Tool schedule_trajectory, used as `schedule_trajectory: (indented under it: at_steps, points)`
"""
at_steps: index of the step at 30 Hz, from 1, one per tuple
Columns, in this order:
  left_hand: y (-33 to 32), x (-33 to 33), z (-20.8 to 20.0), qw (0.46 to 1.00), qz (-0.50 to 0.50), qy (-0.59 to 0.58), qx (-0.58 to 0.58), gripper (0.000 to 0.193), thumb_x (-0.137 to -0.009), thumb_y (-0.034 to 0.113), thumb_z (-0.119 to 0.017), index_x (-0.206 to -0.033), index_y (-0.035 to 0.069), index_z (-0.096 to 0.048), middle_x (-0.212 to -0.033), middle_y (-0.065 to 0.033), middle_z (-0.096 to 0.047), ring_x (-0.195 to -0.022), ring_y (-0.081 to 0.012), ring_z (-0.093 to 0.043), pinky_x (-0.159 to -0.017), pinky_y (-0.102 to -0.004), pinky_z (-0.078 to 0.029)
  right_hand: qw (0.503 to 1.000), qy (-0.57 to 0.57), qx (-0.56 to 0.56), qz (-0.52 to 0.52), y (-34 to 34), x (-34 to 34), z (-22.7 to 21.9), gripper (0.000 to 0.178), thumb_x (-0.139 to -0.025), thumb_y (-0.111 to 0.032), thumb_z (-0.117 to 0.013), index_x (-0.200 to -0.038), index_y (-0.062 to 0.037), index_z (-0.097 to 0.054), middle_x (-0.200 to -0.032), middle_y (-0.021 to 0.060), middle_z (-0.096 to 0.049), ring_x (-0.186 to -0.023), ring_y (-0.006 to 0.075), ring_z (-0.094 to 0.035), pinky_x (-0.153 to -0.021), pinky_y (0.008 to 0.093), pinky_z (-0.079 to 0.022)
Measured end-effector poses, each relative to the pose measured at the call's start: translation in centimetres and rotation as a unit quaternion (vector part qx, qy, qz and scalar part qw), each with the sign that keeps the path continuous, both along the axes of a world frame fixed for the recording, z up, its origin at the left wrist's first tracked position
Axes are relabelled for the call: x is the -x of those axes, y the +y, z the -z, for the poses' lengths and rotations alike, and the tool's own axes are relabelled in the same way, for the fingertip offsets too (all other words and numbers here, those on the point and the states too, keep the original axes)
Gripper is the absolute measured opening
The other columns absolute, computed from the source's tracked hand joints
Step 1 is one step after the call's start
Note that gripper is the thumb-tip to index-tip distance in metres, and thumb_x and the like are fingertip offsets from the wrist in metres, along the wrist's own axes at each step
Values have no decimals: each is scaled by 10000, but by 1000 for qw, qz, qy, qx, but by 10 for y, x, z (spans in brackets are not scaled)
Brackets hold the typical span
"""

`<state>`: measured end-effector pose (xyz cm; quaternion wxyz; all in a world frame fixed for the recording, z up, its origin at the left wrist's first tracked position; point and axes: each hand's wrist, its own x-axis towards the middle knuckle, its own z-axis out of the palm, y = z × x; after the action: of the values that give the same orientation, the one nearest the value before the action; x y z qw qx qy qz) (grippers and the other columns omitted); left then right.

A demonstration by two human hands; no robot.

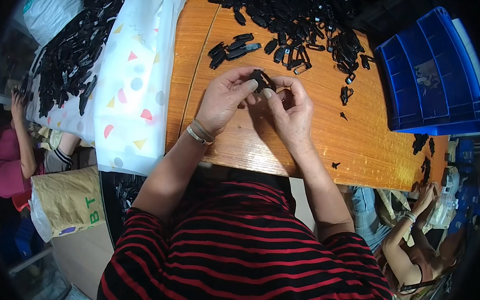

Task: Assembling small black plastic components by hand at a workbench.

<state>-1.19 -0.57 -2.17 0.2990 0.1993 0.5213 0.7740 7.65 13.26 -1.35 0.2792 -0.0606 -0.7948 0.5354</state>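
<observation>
"Black plastic piece (261,79), where is it?"
"In the upper middle of the frame."
"How is it held?"
"The left hand (223,98) grips it between thumb and fingers; the right hand (293,110), fingers curled, pinches its other side."

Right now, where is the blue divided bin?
The blue divided bin is at the head view's upper right, right of the person's right hand and the heaped black plastic pieces.

At left, a patterned white sheet (136,97), brown sack (65,201), white bag (59,9).
</observation>
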Motion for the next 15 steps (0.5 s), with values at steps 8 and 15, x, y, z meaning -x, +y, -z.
schedule_trajectory:
  at_steps: [8, 15]
  points:
    - [-1, -7, 7, 999, 6, -28, -46, 334, -954, 127, -574, -1275, 36, -561, -850, 15, -618, -702, -41, -548, -638, -171, -424, 1000, -13, -2, -15, -2, -1, 10, 205, -859, 16, -662, -1046, -5, -582, -789, -17, -571, -663, 25, -517, -578, 173, -430]
    - [1, -23, 1, 997, -29, 51, -40, 367, -934, 65, -592, -1292, -2, -544, -916, 5, -614, -735, -20, -513, -685, -158, -436, 994, 43, -93, 24, -15, -7, 7, 200, -793, 33, -700, -958, 0, -592, -856, 53, -546, -645, 76, -533, -554, 207, -438]
